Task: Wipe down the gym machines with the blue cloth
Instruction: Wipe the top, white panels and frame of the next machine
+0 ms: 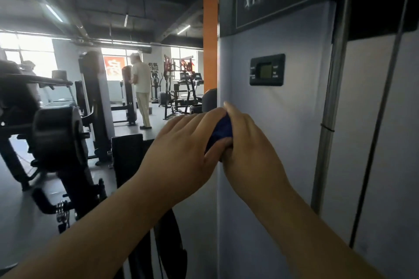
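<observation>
Fingers (195, 121) of my left hand (181, 145) and right hand (249, 142) curled round the blue cloth (221, 130), bunched between them at the corner edge of a pale machine panel (283, 154); the cloth was wadded, not laid flat on the surface; no wiped streak showed, so I judged the wiping hardly begun; the display (267, 70), guide rod (331, 108) and other machines (56, 138) across the hall looked left to do.

A red banner (114, 68) in the far window (113, 52) is showing one big white Chinese sign, too blurry to read. Black Chinese words (153, 67) are sitting on the back wall (157, 53), blurry too. The small screen (267, 70) on the machine (290, 138) is carrying tiny white labels (253, 72), too small to read.
</observation>
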